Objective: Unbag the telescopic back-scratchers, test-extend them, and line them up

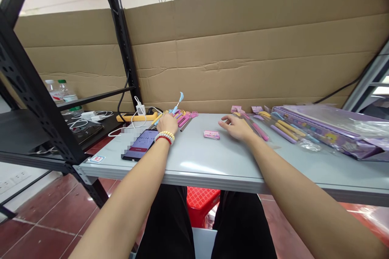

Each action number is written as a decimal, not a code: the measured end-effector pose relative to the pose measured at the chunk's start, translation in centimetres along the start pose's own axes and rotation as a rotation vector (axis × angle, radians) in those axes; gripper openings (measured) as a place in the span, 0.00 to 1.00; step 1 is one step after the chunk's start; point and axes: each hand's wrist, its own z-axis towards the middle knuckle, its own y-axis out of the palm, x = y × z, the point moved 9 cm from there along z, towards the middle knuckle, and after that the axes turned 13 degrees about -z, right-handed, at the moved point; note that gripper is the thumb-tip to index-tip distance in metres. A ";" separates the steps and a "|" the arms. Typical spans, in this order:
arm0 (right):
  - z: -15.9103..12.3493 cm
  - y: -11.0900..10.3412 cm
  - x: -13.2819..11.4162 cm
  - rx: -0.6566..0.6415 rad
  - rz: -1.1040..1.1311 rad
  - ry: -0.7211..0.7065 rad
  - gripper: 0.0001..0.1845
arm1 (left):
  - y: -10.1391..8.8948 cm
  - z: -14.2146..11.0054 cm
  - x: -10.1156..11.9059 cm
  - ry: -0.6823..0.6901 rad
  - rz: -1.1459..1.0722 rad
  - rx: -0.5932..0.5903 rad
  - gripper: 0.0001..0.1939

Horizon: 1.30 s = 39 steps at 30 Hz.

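Note:
My left hand (pixel 168 124), wearing a beaded bracelet, is closed at the far left of the grey tabletop. Its fingers grip a light-blue back scratcher (pixel 180 98), its curved head pointing up; the grip itself is partly hidden. Pink and purple back scratchers (pixel 189 116) with metal rods lie just beside and behind that hand. My right hand (pixel 236 127) hovers low or rests over the table, fingers parted and nothing visible in them. Close by it lie bagged pink back scratchers (pixel 260 130). A small stack of pink cards (pixel 211 134) sits between my hands.
A phone (pixel 140 145) lies under my left forearm, near a yellow power strip (pixel 139 117) with white cables. On the right are bagged yellow and purple scratchers (pixel 285 127) and a purple box (pixel 331 129). Black shelf posts (pixel 121 40) stand left; cardboard (pixel 227 56) walls the back.

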 end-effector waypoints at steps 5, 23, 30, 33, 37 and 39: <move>0.0 0.1 0.1 0.008 -0.001 -0.001 0.21 | 0.5 0.1 -0.4 0.045 0.173 -0.038 0.16; 0.0 0.1 0.2 0.003 0.003 0.005 0.21 | 0.0 -0.1 0.3 0.172 0.278 0.122 0.19; 0.5 0.2 0.7 0.046 0.032 -0.023 0.18 | 2.5 -1.2 2.3 0.362 0.237 -0.146 0.27; 0.9 -0.1 1.2 0.111 0.017 -0.020 0.17 | 4.4 -1.9 2.1 0.369 0.288 -0.334 0.31; 1.0 -1.1 2.4 0.209 -0.075 0.067 0.15 | 5.5 -2.0 1.2 0.322 0.323 -0.447 0.33; 0.9 -1.7 3.2 0.240 -0.133 0.138 0.14 | 5.5 -2.0 1.0 0.314 0.321 -0.460 0.32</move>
